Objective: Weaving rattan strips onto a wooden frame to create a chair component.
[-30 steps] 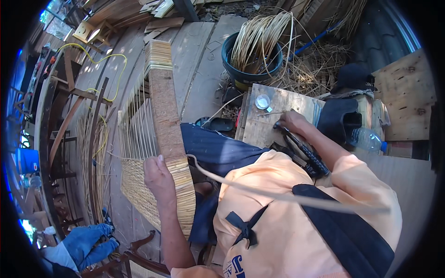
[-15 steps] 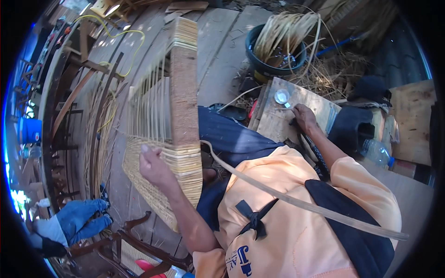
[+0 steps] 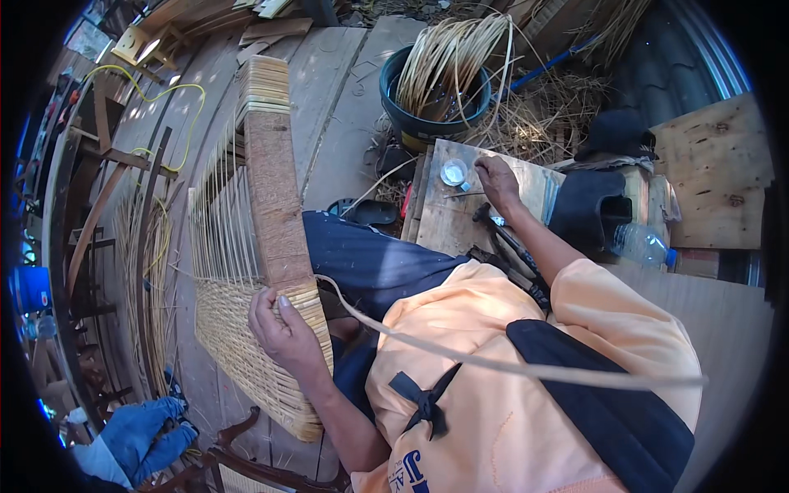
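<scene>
Plank floor, two hands, one half-woven frame

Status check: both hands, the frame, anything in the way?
Left hand at the part-woven frame. Right hand beside the small cup, fingertip grip unclear. Loose strand runs from frame's edge across the shirt front.

The frame before you shows a straw-yellow, close-woven pattern toward its lower edge; above, pale strands make parallel stripes beside a brown rail. Your loose strip is beige, your top peach, your knotted tie navy.
</scene>
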Demonstrator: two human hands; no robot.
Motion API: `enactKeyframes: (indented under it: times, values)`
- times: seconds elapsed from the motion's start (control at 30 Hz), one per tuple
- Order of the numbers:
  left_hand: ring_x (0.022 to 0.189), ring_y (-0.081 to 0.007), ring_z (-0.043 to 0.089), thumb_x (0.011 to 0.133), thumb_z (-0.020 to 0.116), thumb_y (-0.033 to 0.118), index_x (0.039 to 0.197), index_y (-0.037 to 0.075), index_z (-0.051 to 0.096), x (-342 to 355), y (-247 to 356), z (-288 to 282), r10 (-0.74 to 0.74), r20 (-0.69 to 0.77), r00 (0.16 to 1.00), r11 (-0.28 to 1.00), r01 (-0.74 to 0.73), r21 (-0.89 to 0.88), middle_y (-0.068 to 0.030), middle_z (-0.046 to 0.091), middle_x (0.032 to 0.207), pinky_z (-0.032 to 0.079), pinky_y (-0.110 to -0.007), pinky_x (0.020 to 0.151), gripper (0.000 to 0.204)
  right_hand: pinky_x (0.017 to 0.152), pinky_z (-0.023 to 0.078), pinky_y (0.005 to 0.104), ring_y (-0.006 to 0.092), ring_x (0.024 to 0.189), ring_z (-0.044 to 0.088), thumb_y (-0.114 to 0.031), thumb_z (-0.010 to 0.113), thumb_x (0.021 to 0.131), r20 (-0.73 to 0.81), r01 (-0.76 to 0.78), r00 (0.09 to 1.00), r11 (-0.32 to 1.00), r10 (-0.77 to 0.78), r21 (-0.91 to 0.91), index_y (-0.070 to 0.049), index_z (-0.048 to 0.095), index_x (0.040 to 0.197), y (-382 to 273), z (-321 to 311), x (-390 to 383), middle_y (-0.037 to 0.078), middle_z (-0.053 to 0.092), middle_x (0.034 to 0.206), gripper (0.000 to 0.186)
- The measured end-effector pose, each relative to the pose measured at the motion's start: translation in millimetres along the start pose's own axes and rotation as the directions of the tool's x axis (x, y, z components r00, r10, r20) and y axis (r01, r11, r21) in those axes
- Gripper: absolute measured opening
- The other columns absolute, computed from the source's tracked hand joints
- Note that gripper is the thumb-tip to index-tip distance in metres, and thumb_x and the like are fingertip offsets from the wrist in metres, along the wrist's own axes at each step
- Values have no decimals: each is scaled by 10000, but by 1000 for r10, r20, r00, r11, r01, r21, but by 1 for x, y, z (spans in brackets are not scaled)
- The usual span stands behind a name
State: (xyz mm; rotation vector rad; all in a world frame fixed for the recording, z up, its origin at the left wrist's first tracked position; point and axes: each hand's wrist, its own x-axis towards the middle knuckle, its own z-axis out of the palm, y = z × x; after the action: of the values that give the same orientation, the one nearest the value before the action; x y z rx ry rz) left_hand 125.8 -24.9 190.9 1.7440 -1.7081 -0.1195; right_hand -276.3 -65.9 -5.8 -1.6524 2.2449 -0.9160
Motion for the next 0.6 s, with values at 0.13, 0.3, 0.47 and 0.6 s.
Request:
enactKeyframes:
  times: [0.13, 0.3, 0.47, 0.6]
  values:
    - [974, -300, 538, 878, 513, 26, 987, -41, 557, 2, 0, 2, 45, -43, 998, 997, -43, 61, -152, 571, 1008, 420, -398, 865, 134, 809, 461, 398, 311, 924, 572, -202, 573, 832, 50, -86, 995, 991, 92, -107, -89, 631, 944, 28, 7, 1, 135, 608, 926, 169]
    - [977, -307, 545, 879, 513, 37, 968, -31, 570, 2, 2, 4, -17, -84, 996, 1000, 17, -8, -148, 585, 996, 425, -409, 864, 126, 800, 454, 394, 316, 901, 573, -183, 583, 807, 3, -150, 988, 983, 152, -110, -58, 629, 924, 39, -2, -6, 156, 604, 904, 177]
    - [911, -274, 571, 881, 519, 9, 974, -50, 562, 0, -5, 8, -66, -149, 987, 987, 43, -154, -152, 574, 993, 462, -371, 807, 118, 763, 461, 430, 314, 878, 576, -205, 621, 771, 248, 19, 967, 955, 58, -295, -102, 658, 894, -7, -6, -11, 127, 625, 864, 165]
    - [852, -207, 566, 885, 503, 10, 915, -39, 556, -27, 12, -2, -114, -130, 985, 924, 57, -378, -106, 561, 899, 468, -330, 758, 78, 793, 451, 437, 286, 963, 547, -253, 621, 777, 165, -46, 979, 917, 120, -396, -150, 639, 928, -12, 22, -26, 73, 593, 990, 183]
